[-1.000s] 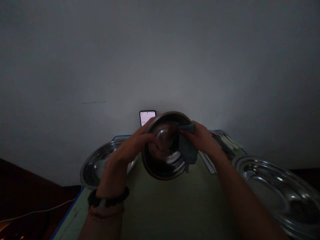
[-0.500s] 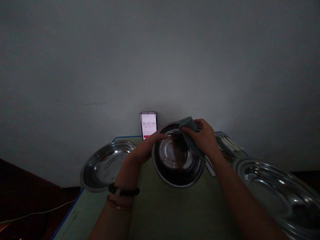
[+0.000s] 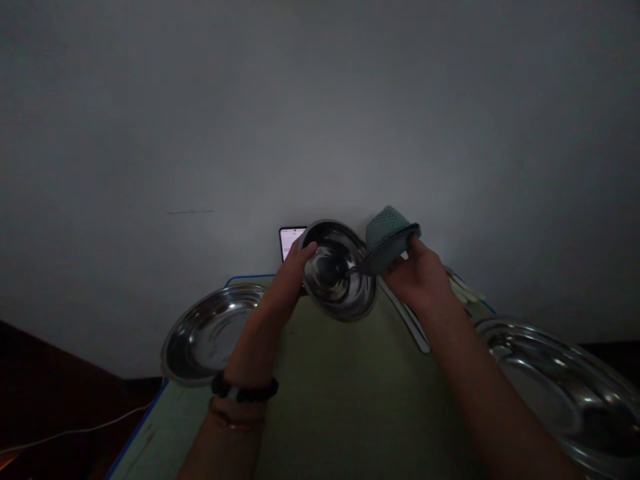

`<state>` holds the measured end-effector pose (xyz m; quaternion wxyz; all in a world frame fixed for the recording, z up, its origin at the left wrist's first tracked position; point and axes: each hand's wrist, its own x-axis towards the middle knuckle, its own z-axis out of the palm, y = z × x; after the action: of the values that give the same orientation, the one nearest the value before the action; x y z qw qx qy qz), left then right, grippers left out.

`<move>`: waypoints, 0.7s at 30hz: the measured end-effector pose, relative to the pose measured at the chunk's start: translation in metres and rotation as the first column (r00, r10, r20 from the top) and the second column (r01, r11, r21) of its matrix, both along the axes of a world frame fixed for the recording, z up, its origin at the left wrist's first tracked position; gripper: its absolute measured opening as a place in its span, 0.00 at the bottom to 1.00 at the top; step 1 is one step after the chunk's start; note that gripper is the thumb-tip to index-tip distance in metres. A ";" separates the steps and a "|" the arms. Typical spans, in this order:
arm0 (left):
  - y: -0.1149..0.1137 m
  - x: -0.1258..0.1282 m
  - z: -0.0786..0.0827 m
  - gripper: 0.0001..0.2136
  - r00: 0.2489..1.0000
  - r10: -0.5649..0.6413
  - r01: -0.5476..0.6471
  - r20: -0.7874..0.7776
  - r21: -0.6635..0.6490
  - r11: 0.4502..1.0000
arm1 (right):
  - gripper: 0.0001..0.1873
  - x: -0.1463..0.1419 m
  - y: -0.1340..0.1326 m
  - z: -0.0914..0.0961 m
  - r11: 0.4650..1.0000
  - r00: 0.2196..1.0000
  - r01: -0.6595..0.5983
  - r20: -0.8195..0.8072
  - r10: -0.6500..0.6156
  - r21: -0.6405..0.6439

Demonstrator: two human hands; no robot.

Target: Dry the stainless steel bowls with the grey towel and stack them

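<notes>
A shiny metal bowl point(image 3: 327, 270) is held up above the table, tilted with its inside facing me. My left hand point(image 3: 287, 280) grips its left rim, thumb over the edge and the other fingers hidden behind. In my right hand point(image 3: 420, 273) is a green cloth point(image 3: 387, 233), bunched and folded, pinched at its right side. The cloth's dark lower corner reaches the bowl's right rim; whether it touches the metal I cannot tell.
A larger metal basin point(image 3: 200, 333) sits on the green table point(image 3: 340, 400) at left, another basin point(image 3: 545, 387) at right. Cutlery point(image 3: 413, 327) and pale-handled utensils point(image 3: 465, 290) lie right of centre. A phone point(image 3: 290, 237) leans on the wall behind the bowl.
The bowl has been raised and tilted more upright, now covering part of the phone. My right hand has drawn the cloth from inside the bowl up and to the right, where it fans out.
</notes>
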<state>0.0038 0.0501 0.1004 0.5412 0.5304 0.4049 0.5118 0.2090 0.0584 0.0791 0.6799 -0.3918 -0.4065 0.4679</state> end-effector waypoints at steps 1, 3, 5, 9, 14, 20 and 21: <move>0.000 0.000 0.001 0.26 1.000 0.008 -0.008 -0.005 0.033 0.999 | 0.17 -0.001 0.000 0.000 0.999 0.998 -0.037 -0.056 0.036 -0.018; -0.002 0.000 0.004 0.27 1.000 0.009 -0.007 -0.018 0.115 0.993 | 0.15 -0.003 -0.003 0.003 0.998 0.985 -0.058 -0.162 0.053 -0.031; -0.003 -0.001 0.008 0.26 0.999 0.025 -0.018 -0.033 0.201 0.979 | 0.13 -0.005 -0.008 0.008 0.999 0.981 -0.055 -0.187 0.053 -0.002; -0.007 -0.002 0.014 0.26 0.996 0.075 -0.061 -0.037 0.299 0.952 | 0.15 -0.007 -0.016 0.017 0.996 0.987 -0.031 -0.157 0.043 0.083; -0.008 -0.004 0.017 0.26 0.991 0.089 -0.045 -0.102 0.371 0.927 | 0.22 -0.012 -0.018 0.023 0.985 0.990 -0.077 -0.108 0.094 0.153; -0.020 0.009 0.019 0.24 0.975 -0.060 0.143 -0.214 0.395 0.908 | 0.30 -0.051 -0.034 0.031 0.985 1.000 0.010 -0.008 -0.009 0.170; -0.022 0.014 0.018 0.24 0.972 -0.097 0.177 -0.212 0.394 0.902 | 0.30 -0.060 -0.038 0.030 0.983 0.994 0.090 0.054 -0.100 0.162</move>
<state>0.0178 0.0277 0.1188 0.4118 0.7052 0.2990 0.4936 0.1494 0.0207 0.1095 0.7176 -0.3697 -0.4444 0.3886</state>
